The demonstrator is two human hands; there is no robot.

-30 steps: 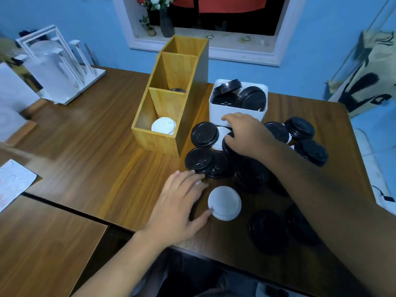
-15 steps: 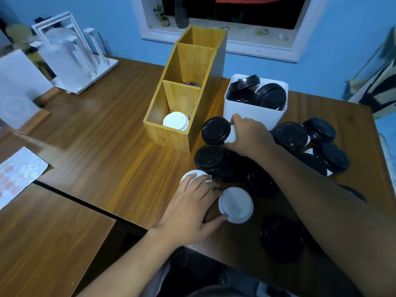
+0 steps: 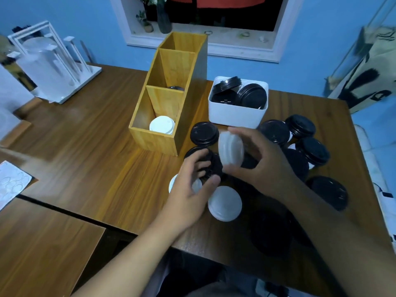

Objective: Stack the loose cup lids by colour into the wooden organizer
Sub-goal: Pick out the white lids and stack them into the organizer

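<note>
Your right hand (image 3: 263, 161) pinches a round white plastic cup lid (image 3: 231, 150) on edge, just right of the tall light-wood organizer (image 3: 154, 138). Nearer you than the organizer, your left hand (image 3: 188, 189) curls over another white lid (image 3: 173, 185); I cannot tell whether it grips.

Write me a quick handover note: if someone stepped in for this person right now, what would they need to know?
The right hand pinches a tilted white lid above the pile. The left hand lies over a flat white lid; grip unclear.
Done: white lids in the front compartment of the wooden organizer, a dark lid in the middle one.
To do: another loose white lid, many black lids on the table.
</note>
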